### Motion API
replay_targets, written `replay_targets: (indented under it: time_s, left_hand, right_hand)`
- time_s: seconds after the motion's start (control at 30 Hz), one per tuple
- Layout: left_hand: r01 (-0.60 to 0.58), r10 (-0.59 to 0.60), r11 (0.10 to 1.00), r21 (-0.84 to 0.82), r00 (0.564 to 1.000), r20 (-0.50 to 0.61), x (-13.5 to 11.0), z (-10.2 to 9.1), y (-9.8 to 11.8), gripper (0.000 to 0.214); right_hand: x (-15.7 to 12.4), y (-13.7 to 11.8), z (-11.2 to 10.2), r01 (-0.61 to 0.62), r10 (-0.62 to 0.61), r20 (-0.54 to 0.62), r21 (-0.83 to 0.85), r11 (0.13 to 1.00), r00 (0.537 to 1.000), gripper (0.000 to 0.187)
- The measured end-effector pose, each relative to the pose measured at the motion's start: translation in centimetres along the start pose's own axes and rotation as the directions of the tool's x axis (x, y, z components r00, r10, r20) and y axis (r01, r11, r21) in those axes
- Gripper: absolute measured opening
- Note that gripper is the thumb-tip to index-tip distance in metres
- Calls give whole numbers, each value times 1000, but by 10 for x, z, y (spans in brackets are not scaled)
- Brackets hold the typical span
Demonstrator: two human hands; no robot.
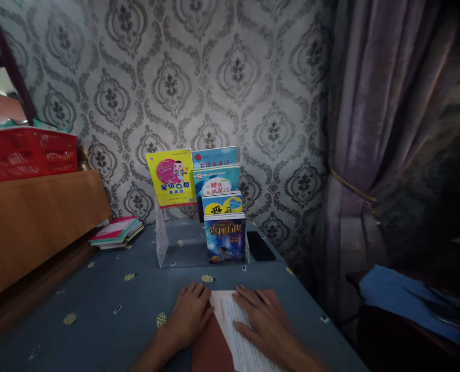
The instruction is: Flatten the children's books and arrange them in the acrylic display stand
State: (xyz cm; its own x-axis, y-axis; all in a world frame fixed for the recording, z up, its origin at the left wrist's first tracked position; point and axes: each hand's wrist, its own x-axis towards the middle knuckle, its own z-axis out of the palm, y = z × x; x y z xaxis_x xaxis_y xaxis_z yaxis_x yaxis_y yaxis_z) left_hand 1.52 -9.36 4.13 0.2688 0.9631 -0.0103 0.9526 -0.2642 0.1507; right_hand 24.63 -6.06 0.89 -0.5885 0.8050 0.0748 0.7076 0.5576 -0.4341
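Note:
A brown-covered booklet lies near the front edge of the blue table, with a white printed page showing on it. My left hand rests flat on its left part, fingers stretched out. My right hand lies flat on the white page and the brown cover, fingers spread. Behind them stands a clear acrylic rack holding several upright children's books: a yellow one at the back left and a dark blue one in front.
A black phone lies right of the rack. A stack of thin books sits at the back left beside a wooden cabinet carrying a red basket. A purple curtain hangs on the right, above blue cloth.

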Motion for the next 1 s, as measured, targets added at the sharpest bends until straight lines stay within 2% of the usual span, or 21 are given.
replay_targets:
  time_s: [0.2, 0.33, 0.43, 0.53, 0.6, 0.63, 0.7, 0.8, 0.87, 0.9, 0.93, 0.97, 1.0]
  left_hand:
    - [-1, 2, 1000, 14, 1000, -27, -3, 6, -1, 35]
    - [-23, 23, 1000, 13, 1000, -16, -2, 5, -4, 33]
    - [-83, 80, 995, -59, 995, -57, 3, 3, -21, 30]
    - [-96, 73, 989, -116, 978, -193, 18, -12, -55, 30]
    - [-123, 71, 981, -148, 946, -317, 33, -40, -83, 28]
    - [-129, 53, 978, -163, 915, -400, 42, -60, -97, 26]
    - [-148, 45, 980, -136, 821, -569, 61, -109, -119, 24]
    - [-97, 43, 995, -27, 651, -758, 90, -196, -134, 26]
    - [-21, 96, 995, 99, 521, -848, 109, -249, -131, 29]
    - [21, 127, 988, 156, 485, -865, 119, -271, -127, 32]
    - [51, 163, 976, 210, 468, -869, 128, -290, -122, 37]
    - [71, 205, 960, 270, 474, -856, 138, -306, -117, 43]
    - [78, 250, 940, 331, 502, -828, 147, -318, -111, 50]
  right_hand:
    - [1, 20, 9, -1, -4, -97, -48, 999, 995, 59]
    - [0, 18, 8, 5, -10, -101, -51, 999, 995, 58]
    - [-2, 17, 6, -8, 4, -61, -59, 998, 998, 60]
    - [2, 25, -1, 8, -10, -58, -41, 999, 998, 60]
    - [13, 29, -15, 57, -59, -97, -24, 998, 994, 55]
    - [21, 28, -27, 99, -101, -136, -23, 995, 986, 50]
    - [42, 17, -63, 226, -237, -240, -73, 971, 941, 43]
    - [81, -21, -139, 434, -469, -361, -177, 883, 806, 33]
    - [110, -53, -194, 472, -552, -434, -285, 834, 712, 31]
    - [125, -68, -219, 454, -568, -458, -342, 823, 684, 30]
    - [141, -81, -242, 410, -570, -485, -402, 819, 664, 30]
    - [157, -92, -262, 350, -563, -499, -459, 817, 659, 31]
    - [172, -102, -279, 280, -546, -515, -506, 816, 661, 32]
